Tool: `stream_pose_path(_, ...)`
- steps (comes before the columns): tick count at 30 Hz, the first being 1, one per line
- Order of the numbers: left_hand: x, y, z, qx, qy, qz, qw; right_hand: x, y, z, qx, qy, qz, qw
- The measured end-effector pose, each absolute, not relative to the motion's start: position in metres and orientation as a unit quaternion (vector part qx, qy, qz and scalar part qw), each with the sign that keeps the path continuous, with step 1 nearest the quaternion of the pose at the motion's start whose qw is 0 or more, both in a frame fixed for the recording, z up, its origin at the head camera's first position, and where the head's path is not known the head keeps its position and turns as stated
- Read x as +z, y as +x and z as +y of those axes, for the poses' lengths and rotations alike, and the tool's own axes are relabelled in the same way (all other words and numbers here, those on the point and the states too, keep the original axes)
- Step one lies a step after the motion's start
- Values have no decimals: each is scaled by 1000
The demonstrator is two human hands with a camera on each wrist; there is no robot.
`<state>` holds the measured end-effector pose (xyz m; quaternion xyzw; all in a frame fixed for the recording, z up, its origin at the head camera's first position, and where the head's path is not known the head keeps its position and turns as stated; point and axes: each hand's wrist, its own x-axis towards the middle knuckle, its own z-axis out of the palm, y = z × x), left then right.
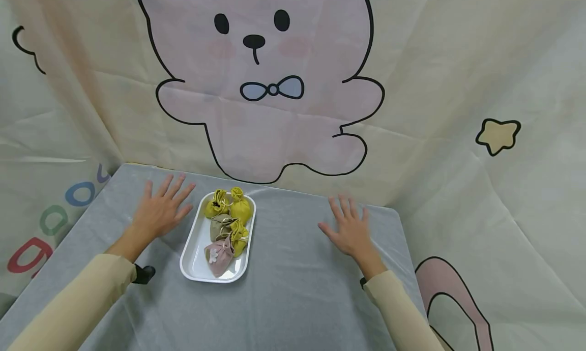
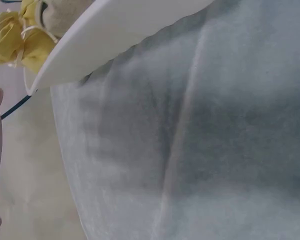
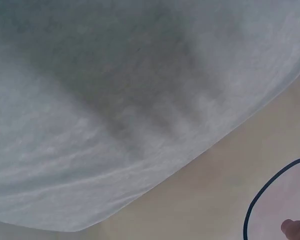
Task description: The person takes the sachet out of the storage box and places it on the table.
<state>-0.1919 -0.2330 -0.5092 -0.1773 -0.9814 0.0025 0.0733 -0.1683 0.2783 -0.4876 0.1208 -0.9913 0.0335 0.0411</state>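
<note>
My left hand point(image 1: 159, 211) hovers with spread fingers over the cloth, just left of a white tray point(image 1: 192, 262). On the far right side of the table my right hand point(image 1: 350, 230) is also spread, holding nothing. Several small drawstring pouches lie together in the tray: a yellow pouch point(image 1: 240, 208) at the back, another yellow pouch point(image 1: 217, 204) beside it, a grey-beige pouch point(image 1: 217, 228), a third yellow pouch point(image 1: 239, 237), and a pink pouch point(image 1: 220, 257) with a white flower nearest me. In the left wrist view, the tray's rim point(image 2: 115, 30) and a yellow pouch point(image 2: 37, 47) show.
A grey cloth point(image 1: 297, 290) covers the table, with some creases. Behind it hangs a cream curtain point(image 1: 421, 152) printed with a pink bear point(image 1: 274, 137) and a star point(image 1: 498, 136). The table's back edge meets this curtain.
</note>
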Motion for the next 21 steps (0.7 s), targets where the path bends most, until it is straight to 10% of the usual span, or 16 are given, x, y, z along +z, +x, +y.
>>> stream_pose_path(21,-522,-175,-223,-33,-262,-964,29,-491,-159,240,23,185,-982,35)
